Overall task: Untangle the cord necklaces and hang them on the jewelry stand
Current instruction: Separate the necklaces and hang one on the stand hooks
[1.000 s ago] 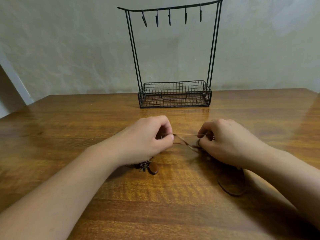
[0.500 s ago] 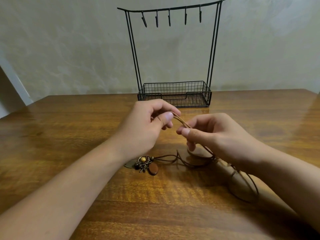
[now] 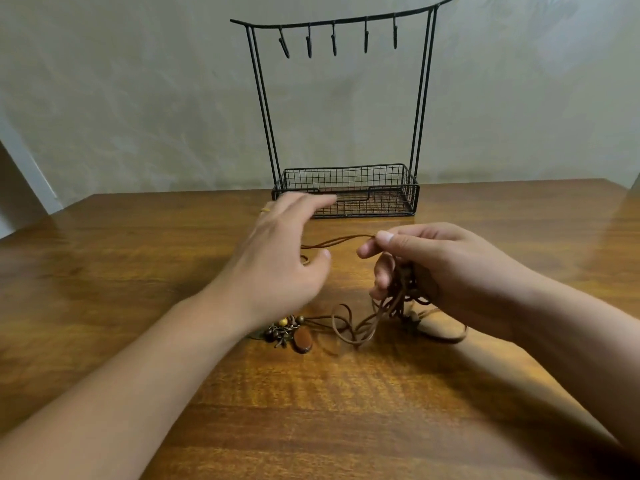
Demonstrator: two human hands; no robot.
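Brown cord necklaces [image 3: 360,327] lie tangled on the wooden table [image 3: 104,271] in front of me. A beaded pendant cluster [image 3: 291,334] rests beneath my left wrist. My right hand [image 3: 433,268] pinches a cord strand between thumb and forefinger and grips a bunch of tangled cord in its curled fingers. That strand runs left to my left hand [image 3: 277,258], whose fingers are spread and blurred. Whether the strand touches those fingers is hidden. The black wire jewelry stand [image 3: 346,188] stands behind, its hooks [image 3: 334,43] bare.
The stand's mesh basket base sits near the table's far edge, against a pale wall. A second pendant [image 3: 415,320] shows partly under my right hand. The table's left corner is at the far left.
My left hand has let go of the cord, opened and moved away to the left. My right hand has gathered more tangled cord into its fingers and lifted it.
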